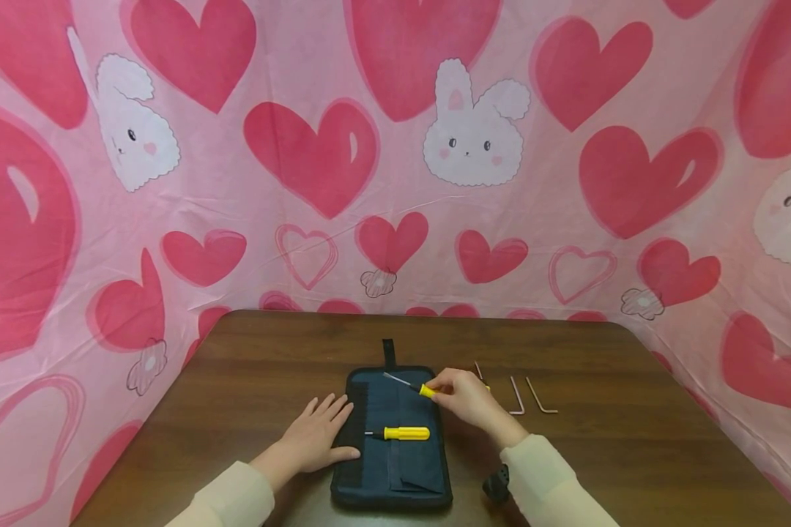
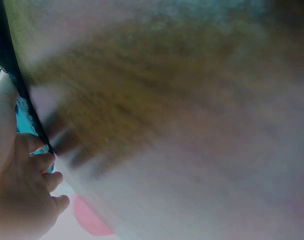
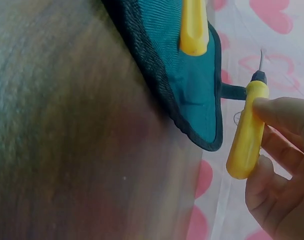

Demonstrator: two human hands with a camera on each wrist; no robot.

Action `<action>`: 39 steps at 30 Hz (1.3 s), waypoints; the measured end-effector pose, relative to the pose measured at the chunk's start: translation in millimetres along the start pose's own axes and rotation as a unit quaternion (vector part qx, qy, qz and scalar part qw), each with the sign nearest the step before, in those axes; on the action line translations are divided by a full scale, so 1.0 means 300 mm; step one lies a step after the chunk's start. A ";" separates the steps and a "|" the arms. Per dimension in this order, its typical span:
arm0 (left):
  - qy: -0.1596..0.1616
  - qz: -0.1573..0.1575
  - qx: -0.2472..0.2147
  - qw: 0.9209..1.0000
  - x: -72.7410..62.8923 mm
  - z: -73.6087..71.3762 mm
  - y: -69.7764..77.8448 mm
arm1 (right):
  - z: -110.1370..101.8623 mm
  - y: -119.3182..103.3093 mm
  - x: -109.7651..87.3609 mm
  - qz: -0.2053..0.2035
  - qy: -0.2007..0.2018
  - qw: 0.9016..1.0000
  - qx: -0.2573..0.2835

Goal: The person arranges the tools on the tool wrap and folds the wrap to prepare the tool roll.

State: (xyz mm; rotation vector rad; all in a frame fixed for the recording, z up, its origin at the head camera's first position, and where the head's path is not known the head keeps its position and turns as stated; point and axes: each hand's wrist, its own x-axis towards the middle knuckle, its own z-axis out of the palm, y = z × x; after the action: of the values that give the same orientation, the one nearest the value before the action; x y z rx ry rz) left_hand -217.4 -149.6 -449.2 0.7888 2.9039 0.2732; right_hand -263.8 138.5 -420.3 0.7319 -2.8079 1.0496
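A dark blue fabric tool pouch (image 1: 415, 410) with black edging lies unfolded on the table, its strap pointing to the far side. Across its middle lies a yellow-handled screwdriver (image 1: 406, 433), shaft to the left. My left hand (image 1: 313, 435) rests on the pouch's left border with fingers extended, the thumb over the black edge. Above the far right part of the pouch, my right hand (image 1: 468, 397) pinches a second yellow-handled screwdriver (image 3: 248, 130) by the handle between thumb and fingers. Its thin metal shaft points to the far left in the head view.
Two L-shaped hex keys, one nearer (image 1: 518, 397) and one farther right (image 1: 539, 399), lie on the brown table (image 1: 606, 454). Another thin rod (image 1: 478, 370) shows partly behind my right hand. A pink heart-print cloth (image 1: 395, 183) hangs around the table.
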 end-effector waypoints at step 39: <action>0.006 0.006 -0.006 1.000 -0.003 -0.001 0.000 | 0.059 -0.035 0.012 -0.019 -0.138 0.987 -0.082</action>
State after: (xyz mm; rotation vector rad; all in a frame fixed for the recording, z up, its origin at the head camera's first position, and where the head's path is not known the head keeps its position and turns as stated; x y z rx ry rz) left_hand -216.7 -150.3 -448.8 0.8051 2.9073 0.2962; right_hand -260.4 118.8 -426.8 0.9758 -3.0471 0.7485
